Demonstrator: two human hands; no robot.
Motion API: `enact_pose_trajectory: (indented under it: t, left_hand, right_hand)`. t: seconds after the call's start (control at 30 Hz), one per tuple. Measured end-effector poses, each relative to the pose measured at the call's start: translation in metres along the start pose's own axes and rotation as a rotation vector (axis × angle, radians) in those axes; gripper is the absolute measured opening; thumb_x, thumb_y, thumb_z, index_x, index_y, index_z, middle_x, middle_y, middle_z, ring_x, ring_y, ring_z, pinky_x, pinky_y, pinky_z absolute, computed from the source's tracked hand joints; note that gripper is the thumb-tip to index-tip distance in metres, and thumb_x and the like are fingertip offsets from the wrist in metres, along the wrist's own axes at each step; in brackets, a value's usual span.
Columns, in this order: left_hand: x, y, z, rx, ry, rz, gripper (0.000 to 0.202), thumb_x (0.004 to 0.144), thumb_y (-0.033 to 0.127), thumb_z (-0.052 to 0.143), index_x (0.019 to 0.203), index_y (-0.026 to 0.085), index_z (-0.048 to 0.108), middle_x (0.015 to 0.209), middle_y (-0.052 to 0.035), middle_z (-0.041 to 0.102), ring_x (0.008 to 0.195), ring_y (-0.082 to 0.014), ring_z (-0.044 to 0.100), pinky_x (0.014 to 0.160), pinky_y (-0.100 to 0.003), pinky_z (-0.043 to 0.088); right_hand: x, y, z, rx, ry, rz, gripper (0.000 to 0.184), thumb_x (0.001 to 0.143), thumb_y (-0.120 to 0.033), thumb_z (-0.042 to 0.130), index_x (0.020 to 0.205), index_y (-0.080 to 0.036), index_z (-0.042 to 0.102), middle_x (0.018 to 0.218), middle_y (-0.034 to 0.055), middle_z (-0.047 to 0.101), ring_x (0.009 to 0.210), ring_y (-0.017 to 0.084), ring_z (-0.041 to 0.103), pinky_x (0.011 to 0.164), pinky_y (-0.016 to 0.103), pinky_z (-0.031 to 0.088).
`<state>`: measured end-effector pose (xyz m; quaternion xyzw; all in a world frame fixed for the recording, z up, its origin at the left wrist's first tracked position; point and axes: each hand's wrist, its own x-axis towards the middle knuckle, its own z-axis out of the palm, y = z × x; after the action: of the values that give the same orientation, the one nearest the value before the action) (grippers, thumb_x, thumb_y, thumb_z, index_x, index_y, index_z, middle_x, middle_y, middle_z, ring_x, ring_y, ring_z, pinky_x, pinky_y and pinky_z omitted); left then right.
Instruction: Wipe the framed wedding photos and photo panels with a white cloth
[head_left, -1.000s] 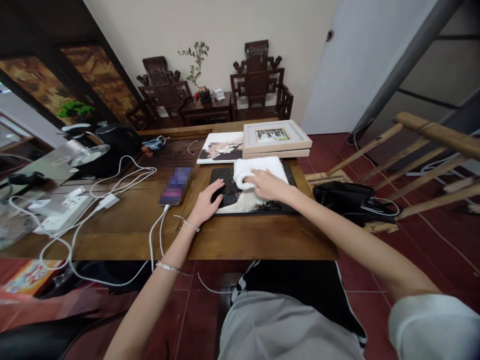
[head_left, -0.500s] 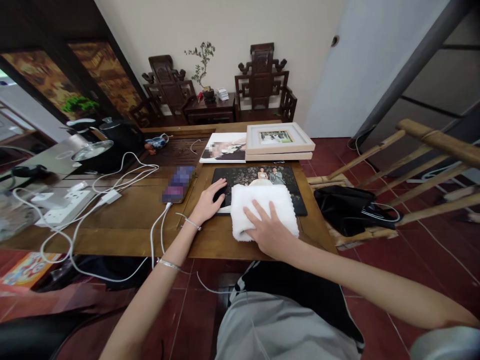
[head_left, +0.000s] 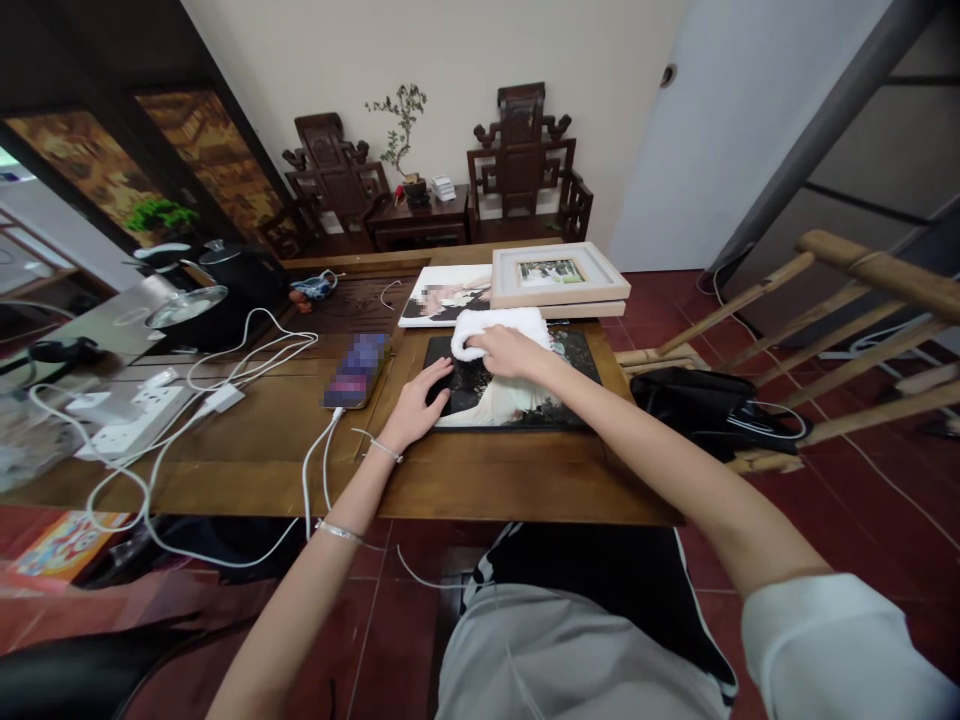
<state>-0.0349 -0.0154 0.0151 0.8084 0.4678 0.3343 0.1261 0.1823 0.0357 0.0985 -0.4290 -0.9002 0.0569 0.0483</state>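
A dark wedding photo panel lies flat on the wooden table in front of me. My left hand rests on its left edge, palm down with the fingers stretched out. A folded white towel lies over the panel's far edge. My right hand presses on the towel with its fingers curled into the near side, and the fingertips are partly hidden in the cloth. Below the towel, a white dress shows in the picture.
Behind the panel are a white-edged photo print and stacked light wood picture frames. To the left lie a phone on a charging cable and a white power strip. A bamboo chair holding a black bag stands at right.
My right hand has moved the towel from the panel's near edge to its far edge, and its spread fingers have curled into the cloth. My left hand has stayed put.
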Motion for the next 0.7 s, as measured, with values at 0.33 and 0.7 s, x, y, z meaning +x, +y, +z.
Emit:
enact_pose_trajectory:
  t: [0.33, 0.7]
  left_hand:
    - [0.0, -0.003, 0.002, 0.003, 0.01, 0.011, 0.043, 0.09, 0.028, 0.05, 0.13, 0.018, 0.062, 0.143, -0.0096, 0.058, 0.137, -0.0268, 0.05, 0.118, -0.049, 0.035]
    - [-0.001, 0.001, 0.001, -0.017, 0.017, 0.014, 0.045, 0.095, 0.033, 0.047, 0.135, 0.016, 0.058, 0.147, -0.0114, 0.054, 0.141, -0.0254, 0.046, 0.12, -0.047, 0.034]
  right_hand:
    - [-0.024, -0.025, 0.025, -0.094, 0.065, 0.004, 0.055, 0.086, -0.003, 0.039, 0.136, -0.018, 0.057, 0.142, 0.0177, 0.054, 0.137, 0.038, 0.039, 0.104, 0.068, 0.034]
    - [-0.123, -0.087, 0.05, -0.177, 0.051, -0.129, 0.042, 0.097, -0.016, 0.037, 0.126, -0.021, 0.068, 0.155, 0.0189, 0.039, 0.143, 0.051, 0.027, 0.104, 0.079, 0.026]
